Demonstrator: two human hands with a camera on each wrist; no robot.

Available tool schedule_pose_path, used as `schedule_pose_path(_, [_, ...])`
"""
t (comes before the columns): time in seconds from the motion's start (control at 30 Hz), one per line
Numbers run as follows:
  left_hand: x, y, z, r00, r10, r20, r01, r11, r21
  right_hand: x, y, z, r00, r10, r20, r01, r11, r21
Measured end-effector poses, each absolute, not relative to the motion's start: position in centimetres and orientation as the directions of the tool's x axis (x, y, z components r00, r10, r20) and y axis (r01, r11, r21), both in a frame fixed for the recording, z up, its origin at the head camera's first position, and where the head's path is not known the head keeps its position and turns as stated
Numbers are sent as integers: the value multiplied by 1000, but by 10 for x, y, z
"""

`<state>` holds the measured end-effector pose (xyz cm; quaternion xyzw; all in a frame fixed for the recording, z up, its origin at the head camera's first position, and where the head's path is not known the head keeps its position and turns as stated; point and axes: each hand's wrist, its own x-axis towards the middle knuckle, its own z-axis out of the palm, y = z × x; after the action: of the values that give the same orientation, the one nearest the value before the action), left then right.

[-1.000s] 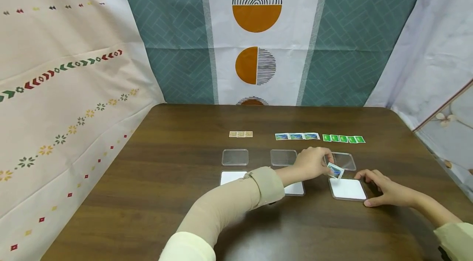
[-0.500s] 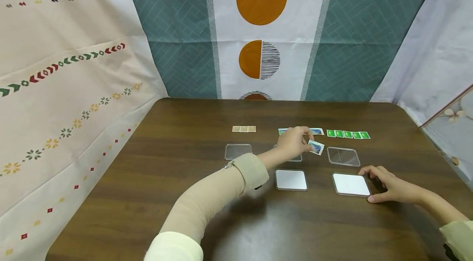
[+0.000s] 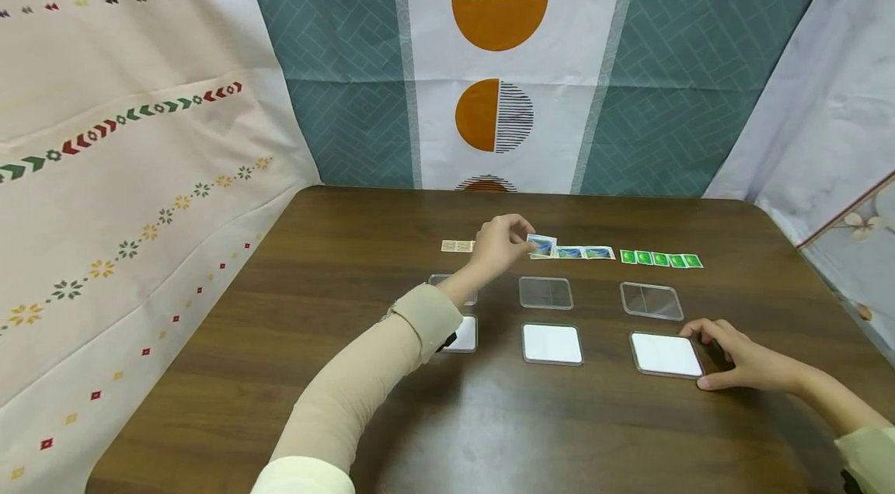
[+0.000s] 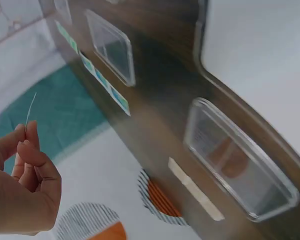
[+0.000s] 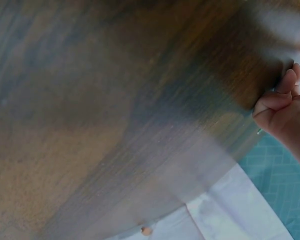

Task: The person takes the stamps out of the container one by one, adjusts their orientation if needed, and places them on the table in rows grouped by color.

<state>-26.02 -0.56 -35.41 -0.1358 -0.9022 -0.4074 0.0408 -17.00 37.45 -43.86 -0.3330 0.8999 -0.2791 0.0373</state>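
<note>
My left hand pinches a blue picture stamp between thumb and finger, at the left end of a row of blue stamps. The left wrist view shows that stamp edge-on as a thin sliver above the fingertips. My right hand holds the right side of a shallow clear case with a white sheet in it, thumb at the near corner and fingers at the far one. Only part of this hand shows in the right wrist view.
Green stamps lie in a row at the right, beige stamps at the left, partly hidden. Clear lids stand in a line behind the white-lined cases. The left forearm passes over the leftmost case. Curtains hang behind the table.
My left hand has carried the blue stamp from above the right case leftward and back to the left end of the blue row. The right hand has stayed at its case.
</note>
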Motion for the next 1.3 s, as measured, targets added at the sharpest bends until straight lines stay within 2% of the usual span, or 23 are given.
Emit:
schedule_pose_path(0.63, [-289,-40,-378,-999,-10,49,32,636,771,-168,375,-438,-785,-612,95,-558,631,-540])
schedule_pose_path(0.87, [-299,-37,-384,-997,-80,0,-55,681,730,-169,374,-438,-789,-607,97,-553,632,-543])
schedule_pose_path(1.3, [-309,-24,-397,-991,-125,-55,-131,767,628,-168,374,-438,-775,-619,123,-578,618,-533])
